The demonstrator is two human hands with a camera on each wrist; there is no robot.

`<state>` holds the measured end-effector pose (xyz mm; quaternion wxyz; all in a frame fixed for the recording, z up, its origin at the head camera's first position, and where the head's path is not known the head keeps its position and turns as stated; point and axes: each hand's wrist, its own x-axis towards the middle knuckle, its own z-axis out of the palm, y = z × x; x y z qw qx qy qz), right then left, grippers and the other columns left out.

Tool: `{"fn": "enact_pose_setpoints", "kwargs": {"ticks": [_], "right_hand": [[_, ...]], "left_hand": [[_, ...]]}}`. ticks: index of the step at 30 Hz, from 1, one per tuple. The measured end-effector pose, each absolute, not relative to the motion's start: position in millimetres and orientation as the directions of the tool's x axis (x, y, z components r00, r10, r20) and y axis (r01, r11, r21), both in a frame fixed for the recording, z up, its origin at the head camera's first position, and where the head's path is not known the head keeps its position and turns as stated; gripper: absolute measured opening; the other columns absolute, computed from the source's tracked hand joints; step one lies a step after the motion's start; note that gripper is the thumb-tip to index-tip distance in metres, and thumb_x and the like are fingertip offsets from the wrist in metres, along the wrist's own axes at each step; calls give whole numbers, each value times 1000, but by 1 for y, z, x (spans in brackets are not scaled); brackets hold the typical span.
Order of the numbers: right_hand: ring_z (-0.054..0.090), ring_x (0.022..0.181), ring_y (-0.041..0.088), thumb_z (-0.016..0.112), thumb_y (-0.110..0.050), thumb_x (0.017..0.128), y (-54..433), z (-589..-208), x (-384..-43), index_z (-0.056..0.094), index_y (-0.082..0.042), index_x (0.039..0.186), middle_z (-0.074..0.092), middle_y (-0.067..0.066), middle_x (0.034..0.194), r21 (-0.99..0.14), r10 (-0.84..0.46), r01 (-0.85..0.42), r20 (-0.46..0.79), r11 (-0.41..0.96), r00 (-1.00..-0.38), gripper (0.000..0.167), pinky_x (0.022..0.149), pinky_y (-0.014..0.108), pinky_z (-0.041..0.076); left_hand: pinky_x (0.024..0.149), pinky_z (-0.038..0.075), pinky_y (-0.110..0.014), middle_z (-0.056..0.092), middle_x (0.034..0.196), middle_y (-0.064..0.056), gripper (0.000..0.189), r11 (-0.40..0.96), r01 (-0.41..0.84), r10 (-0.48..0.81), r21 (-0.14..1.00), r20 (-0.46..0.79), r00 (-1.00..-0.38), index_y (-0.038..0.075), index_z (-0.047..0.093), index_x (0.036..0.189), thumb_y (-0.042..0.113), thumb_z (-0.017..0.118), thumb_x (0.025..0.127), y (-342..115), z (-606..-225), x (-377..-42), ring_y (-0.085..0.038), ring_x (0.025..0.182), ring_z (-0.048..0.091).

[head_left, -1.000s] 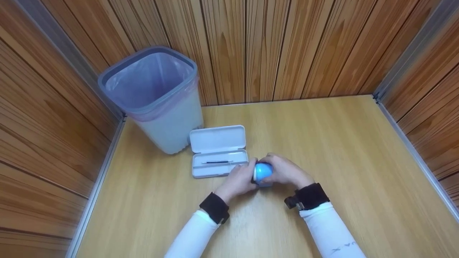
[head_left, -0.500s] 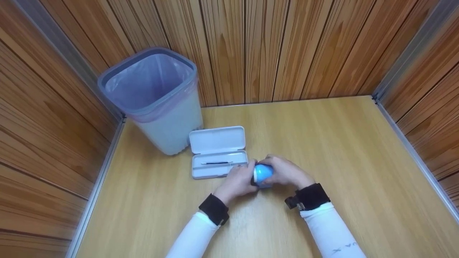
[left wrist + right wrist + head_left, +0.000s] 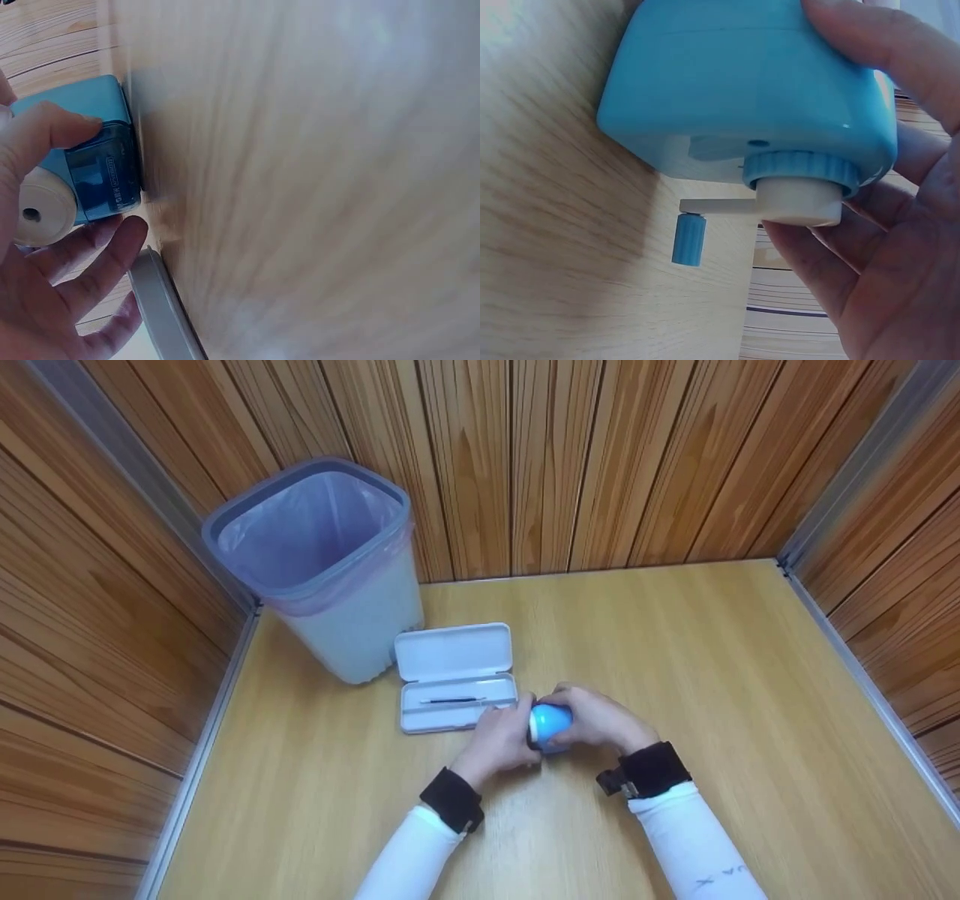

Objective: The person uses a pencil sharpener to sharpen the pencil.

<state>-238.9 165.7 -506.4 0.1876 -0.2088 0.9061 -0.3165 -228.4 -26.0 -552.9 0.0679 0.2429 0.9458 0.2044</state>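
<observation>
A light blue hand-crank pencil sharpener stands on the table between both hands. My left hand grips its front side. In the left wrist view the thumb lies at the edge of the dark blue see-through shavings drawer, and the fingers are on the opposite side. Beside the drawer shows the white round front with its pencil hole. My right hand holds the body from the back, thumb on one side and fingers on the other. The crank handle sticks out free of the right fingers.
Just left of the hands lies an open white pencil case with a thin dark pencil inside. A bin with a plastic liner stands behind it at the left. Wood-patterned walls enclose the table.
My left wrist has shifted very slightly to the right. Both hands keep hold of the pencil sharpener, which stays in place.
</observation>
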Motion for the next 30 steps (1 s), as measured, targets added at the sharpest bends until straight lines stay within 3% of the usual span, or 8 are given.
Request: {"fn": "enact_pose_setpoints", "kwargs": {"ticks": [7, 20, 30], "right_hand": [[57, 106, 24, 86, -20, 75, 167, -507, -238, 67, -21, 126, 59, -3, 116, -666, -488, -248, -199, 704, -850, 54, 94, 50, 48], [58, 104, 24, 86, -21, 76, 168, -508, -238, 67, -16, 125, 60, -1, 114, -669, -536, -309, -158, 676, -829, 53, 92, 49, 49], [57, 108, 26, 85, -23, 76, 170, -508, -236, 65, -22, 128, 59, -2, 120, -673, -503, -264, -186, 691, -844, 55, 95, 51, 47]], "left_hand": [[87, 46, -42, 67, 105, -6, 82, 800, 452, 496, 395, -10, -868, 12, 42, 129, 35, 88, 65, -26, -552, -228, -24, 89, 64], [84, 46, -41, 67, 105, -8, 86, 816, 451, 485, 362, -3, -875, 12, 41, 129, 38, 89, 63, -26, -554, -227, -25, 89, 65], [89, 45, -42, 66, 111, -7, 85, 812, 431, 479, 394, -28, -877, 13, 42, 133, 38, 89, 65, -26, -553, -226, -24, 94, 63]]}}
